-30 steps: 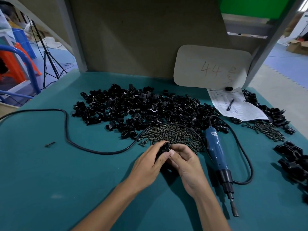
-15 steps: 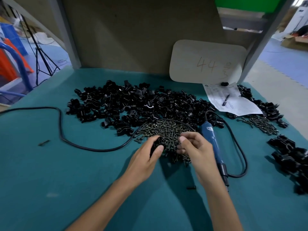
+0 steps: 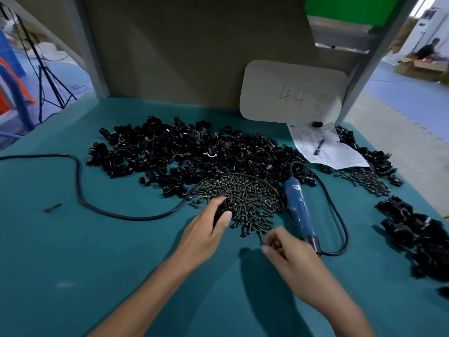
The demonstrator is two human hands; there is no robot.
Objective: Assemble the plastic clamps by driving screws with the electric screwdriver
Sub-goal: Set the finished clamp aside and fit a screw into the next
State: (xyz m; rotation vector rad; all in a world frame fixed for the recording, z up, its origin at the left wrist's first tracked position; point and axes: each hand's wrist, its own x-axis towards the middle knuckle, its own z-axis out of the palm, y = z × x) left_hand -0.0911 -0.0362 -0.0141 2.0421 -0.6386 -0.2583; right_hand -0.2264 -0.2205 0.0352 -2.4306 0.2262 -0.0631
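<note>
The left hand (image 3: 206, 229) grips a black clamp (image 3: 224, 210) at the screw pile (image 3: 247, 198), mid-worktop (image 3: 97, 251). The right hand (image 3: 284, 251) is blurred, fingers curled; I cannot tell whether it holds anything. The electric screwdriver (image 3: 300, 210) lies just beside the pile, on its right-edge side.

The right hand (image 3: 289, 251) is blurred, so its fingers (image 3: 273, 240) are hard to make out. Something thin and dark shows by them, but I cannot tell if they hold it. The left hand (image 3: 209, 229) covers most of a black clamp (image 3: 226, 207); only its top peeks out above the thumb. The front end of the screwdriver (image 3: 300, 210) is hidden behind the right hand. Its cord (image 3: 77, 181) runs off the left edge. The writing on the paper (image 3: 330, 152) is too small to read. The heap of black parts (image 3: 418, 237) at the right of the counter (image 3: 73, 263) is cut off by the edge. Both arms are cut off at the bottom.
</note>
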